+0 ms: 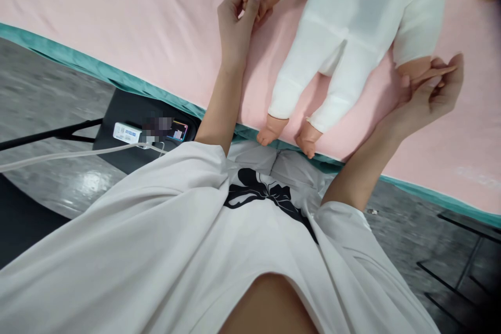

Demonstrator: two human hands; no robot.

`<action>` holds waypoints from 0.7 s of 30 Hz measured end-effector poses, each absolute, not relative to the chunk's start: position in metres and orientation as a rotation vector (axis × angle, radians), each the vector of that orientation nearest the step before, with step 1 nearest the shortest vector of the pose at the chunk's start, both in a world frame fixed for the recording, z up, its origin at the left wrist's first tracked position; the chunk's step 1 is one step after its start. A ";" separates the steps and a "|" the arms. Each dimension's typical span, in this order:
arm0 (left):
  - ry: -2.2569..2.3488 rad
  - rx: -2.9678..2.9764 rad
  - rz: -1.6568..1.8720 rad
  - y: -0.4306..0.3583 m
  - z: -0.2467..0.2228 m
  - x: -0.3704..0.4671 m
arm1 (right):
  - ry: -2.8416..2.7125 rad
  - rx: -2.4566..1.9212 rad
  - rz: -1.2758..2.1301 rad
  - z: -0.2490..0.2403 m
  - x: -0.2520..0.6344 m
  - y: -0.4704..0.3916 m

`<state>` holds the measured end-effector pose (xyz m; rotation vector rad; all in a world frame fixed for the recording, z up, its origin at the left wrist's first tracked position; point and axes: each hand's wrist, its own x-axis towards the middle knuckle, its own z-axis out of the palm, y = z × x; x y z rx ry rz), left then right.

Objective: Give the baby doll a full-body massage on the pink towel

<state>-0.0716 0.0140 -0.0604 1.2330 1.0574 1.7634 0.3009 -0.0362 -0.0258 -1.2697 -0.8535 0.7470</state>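
Observation:
A baby doll (340, 47) with a white body and limbs lies on a pink sheet (156, 36), its bare feet toward me at the table edge. My left hand (241, 15) is closed around the doll's hand on the left side, thumb on top. On the other side, my right hand (434, 88) has its fingers curled about the doll's other hand, which is partly hidden. Both doll arms are spread away from its body. A grey rectangular patch shows on its torso. The head is out of view.
Teal cloth (70, 55) borders the sheet along the near edge. Below left, a black stool-like seat (113, 151) carries a white box (127, 133), a lit phone (179, 130) and a pale cable (78, 155). A black metal frame (450, 282) stands at lower right on the grey floor.

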 end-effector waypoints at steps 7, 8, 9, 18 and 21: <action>1.049 1.263 1.578 0.019 -0.063 -0.089 | -0.943 -1.249 0.682 -0.029 0.299 -0.032; 1.055 1.284 1.600 0.018 -0.064 -0.087 | -0.953 -1.275 0.661 -0.029 0.298 -0.032; 1.057 1.304 1.611 0.017 -0.064 -0.086 | -0.960 -1.298 0.641 -0.029 0.298 -0.031; 1.120 1.366 1.667 0.014 -0.064 -0.080 | -1.006 -1.343 0.630 -0.030 0.303 -0.030; 1.120 1.328 1.662 0.014 -0.062 -0.077 | -0.955 -1.354 0.645 -0.029 0.303 -0.029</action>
